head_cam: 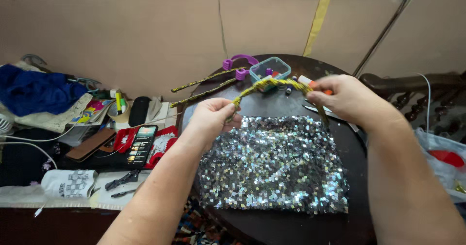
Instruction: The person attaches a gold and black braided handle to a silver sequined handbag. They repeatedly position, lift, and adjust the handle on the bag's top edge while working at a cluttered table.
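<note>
Phone (141,145), dark screen lit, lies far left on clutter. Left hand (212,119) pinches closed on one end of yellow-black braided cord (268,84); right hand (343,99) grips the other end, above silver sequin fabric (274,166). Teal lidded box (270,70) sits beyond.

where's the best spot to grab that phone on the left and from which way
Judging by its pose, take the phone by its two long edges, coming from above. It lies flat, screen up, on the red cloth, so only the edges offer a pinch.
</note>
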